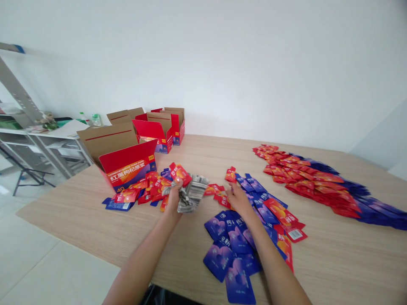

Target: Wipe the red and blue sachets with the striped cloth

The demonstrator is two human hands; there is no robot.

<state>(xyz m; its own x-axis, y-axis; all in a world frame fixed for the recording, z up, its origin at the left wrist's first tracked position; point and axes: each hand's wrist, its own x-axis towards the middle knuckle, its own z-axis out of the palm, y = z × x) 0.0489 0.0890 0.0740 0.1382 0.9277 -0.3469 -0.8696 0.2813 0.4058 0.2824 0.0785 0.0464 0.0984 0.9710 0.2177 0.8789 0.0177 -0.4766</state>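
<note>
My left hand [174, 195] grips a fanned stack of sachets [190, 191], their silver backs showing and a red one on top. My right hand [238, 200] lies flat on loose red and blue sachets [254, 199] spread on the wooden table [95, 228], fingers reaching toward a red sachet [221, 199]. Blue sachets [230, 250] lie under and beside my right forearm. Another heap of red and blue sachets [143, 190] sits just left of my left hand, in front of an open red carton [129, 166].
Two more open red cartons [165, 127] stand at the table's far left. A long overlapping row of red and blue sachets [321, 186] runs along the right side. Metal shelving [41, 144] with clutter stands left of the table, beside a white wall.
</note>
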